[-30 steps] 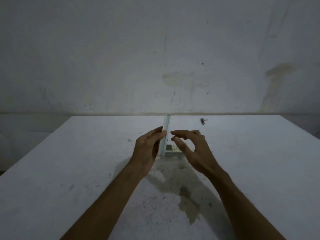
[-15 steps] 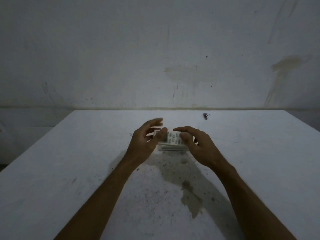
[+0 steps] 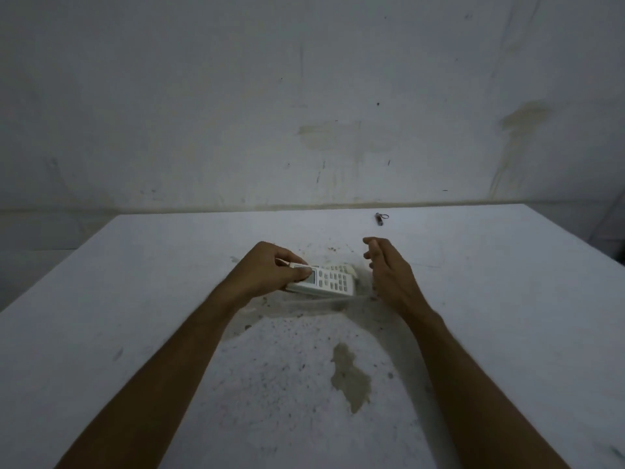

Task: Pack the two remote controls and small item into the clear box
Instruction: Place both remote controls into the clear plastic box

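Observation:
A white remote with grey buttons (image 3: 333,281) lies face up at the table's middle, on top of a second white remote whose far end (image 3: 348,268) shows behind it. My left hand (image 3: 270,270) grips the top remote's left end, thumb on its screen. Faint outlines of the clear box (image 3: 324,300) show around and below the remotes; its walls are hard to make out. My right hand (image 3: 389,269) hovers just right of the remotes with fingers apart and holds nothing. The small dark item with a ring (image 3: 381,219) lies far back on the right.
The white table (image 3: 135,316) is speckled with dirt, with a brownish stain (image 3: 350,375) between my forearms. A stained wall (image 3: 304,96) stands right behind the table's far edge.
The remote that my left hand held upright on its edge now lies flat on the other remote. My right hand has come off it and moved to the right.

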